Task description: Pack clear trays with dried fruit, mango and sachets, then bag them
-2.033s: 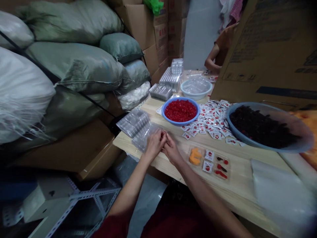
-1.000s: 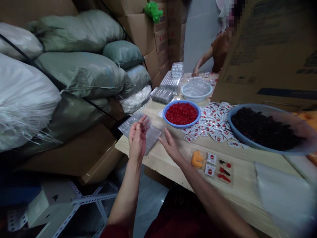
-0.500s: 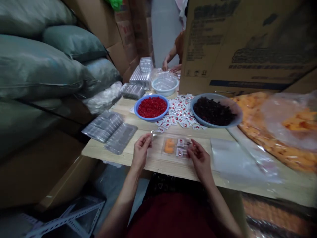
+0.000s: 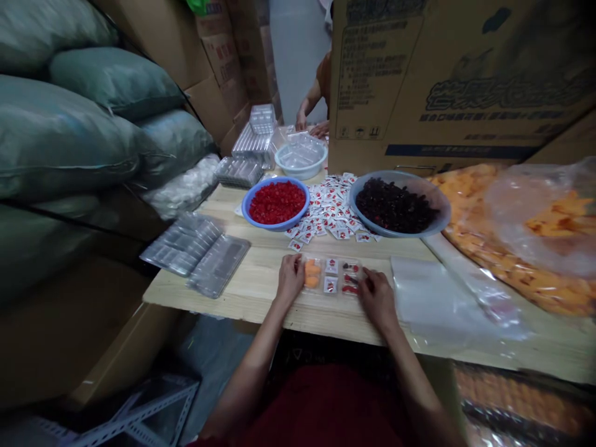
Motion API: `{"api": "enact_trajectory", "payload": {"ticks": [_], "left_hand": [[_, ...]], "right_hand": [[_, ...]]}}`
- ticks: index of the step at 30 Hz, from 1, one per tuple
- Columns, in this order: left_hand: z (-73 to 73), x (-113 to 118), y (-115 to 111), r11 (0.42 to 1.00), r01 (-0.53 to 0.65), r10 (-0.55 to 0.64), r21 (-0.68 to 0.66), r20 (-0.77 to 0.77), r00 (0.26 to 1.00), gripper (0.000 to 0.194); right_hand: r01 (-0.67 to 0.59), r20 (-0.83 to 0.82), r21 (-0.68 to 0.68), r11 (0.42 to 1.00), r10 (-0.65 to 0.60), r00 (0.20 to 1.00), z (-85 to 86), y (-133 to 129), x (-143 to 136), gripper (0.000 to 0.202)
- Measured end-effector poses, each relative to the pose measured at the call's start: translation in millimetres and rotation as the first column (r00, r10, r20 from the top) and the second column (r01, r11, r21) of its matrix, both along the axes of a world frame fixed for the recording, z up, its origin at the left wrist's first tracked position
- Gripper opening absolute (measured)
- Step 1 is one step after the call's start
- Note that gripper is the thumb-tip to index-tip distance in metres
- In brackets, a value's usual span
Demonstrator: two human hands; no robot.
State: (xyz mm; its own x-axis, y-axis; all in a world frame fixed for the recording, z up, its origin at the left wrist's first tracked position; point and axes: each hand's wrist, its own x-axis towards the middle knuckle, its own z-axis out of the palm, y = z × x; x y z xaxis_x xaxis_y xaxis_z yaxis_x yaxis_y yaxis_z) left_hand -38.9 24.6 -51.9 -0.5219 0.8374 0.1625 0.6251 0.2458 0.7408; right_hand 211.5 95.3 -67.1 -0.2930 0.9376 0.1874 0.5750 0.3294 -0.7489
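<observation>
Our left hand (image 4: 291, 279) and right hand (image 4: 378, 299) hold both ends of a clear flat plastic tray (image 4: 339, 277) on the pale wooden table (image 4: 261, 292). Its spaces look filled: orange chunks (image 4: 311, 274), white square packets (image 4: 330, 285), red and black bits (image 4: 350, 288). We can't tell if it's lidded. Left of it, stacked clear plastic trays (image 4: 184, 243) look unfilled.

Head camera: worn by the person, one wide view, facing forward and down over the table (image 4: 263, 279).
Bottom edge: own dark red shirt (image 4: 326, 406), seen steeply from above.
Mid-table: left hand (image 4: 290, 278) and right hand (image 4: 378, 299) near, just below centre.
Far side: co-worker's arm (image 4: 311, 100) distant, beside a tall carton (image 4: 447, 81).
Left edge: sacks (image 4: 60, 133), cropped by the frame.
</observation>
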Motion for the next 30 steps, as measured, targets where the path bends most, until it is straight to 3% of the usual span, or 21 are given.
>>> {"api": "enact_trajectory", "payload": {"ticks": [5,9,11,13,16,19,22,24,27,30], "left_hand": [[3.3,-13.1,7.1,0.995,0.037,-0.037,-0.089,-0.003,0.999,0.013],[7.5,-20.8,0.5,0.981,0.126,-0.118,-0.144,0.061,0.991,0.01],[9.1,-17.3,-8.9,0.982,0.161,-0.137,-0.097,0.219,0.966,0.016],[10.3,-8.1,-20.2,0.988,0.152,-0.13,-0.007,0.476,0.87,0.024],[14.2,11.8,-36.0,0.996,0.063,-0.091,0.066,0.805,0.587,0.041],[22.2,30.6,-48.5,0.998,0.043,-0.066,0.056,0.947,0.314,0.056],[29.4,44.2,-58.6,0.976,0.212,-0.083,0.053,0.987,0.135,0.056],[30.7,51.1,-63.0,0.954,0.296,-0.062,0.035,0.995,0.082,0.053],[29.1,60.2,-63.4,0.962,0.272,0.0,-0.023,0.996,0.084,0.051],[30.9,64.4,-58.5,0.979,0.197,0.041,-0.057,0.996,0.084,0.044]], "right_hand": [[0.017,-0.035,-0.024,1.0,-0.018,0.999,0.0,13.0,-13.6,0.049],[0.05,-0.195,-0.252,0.966,-0.101,0.976,-2.3,15.3,-14.7,0.059],[-0.03,-0.346,-0.4,0.916,-0.121,0.93,-3.7,9.1,-7.5,0.069],[-0.149,-0.507,-0.522,0.84,-0.165,0.846,-2.2,-1.0,2.6,0.077],[-0.278,-0.622,-0.638,0.718,-0.267,0.737,8.2,-16.6,18.5,0.079],[-0.293,-0.635,-0.69,0.662,-0.358,0.685,23.6,-27.3,32.0,0.077],[-0.288,-0.639,-0.694,0.66,-0.381,0.668,35.0,-34.8,41.0,0.074],[-0.295,-0.643,-0.683,0.668,-0.358,0.677,38.3,-38.3,43.3,0.073],[-0.28,-0.634,-0.657,0.699,-0.312,0.708,40.7,-36.8,44.1,0.073],[-0.21,-0.581,-0.551,0.807,-0.191,0.791,47.2,-26.3,54.3,0.067]]}}
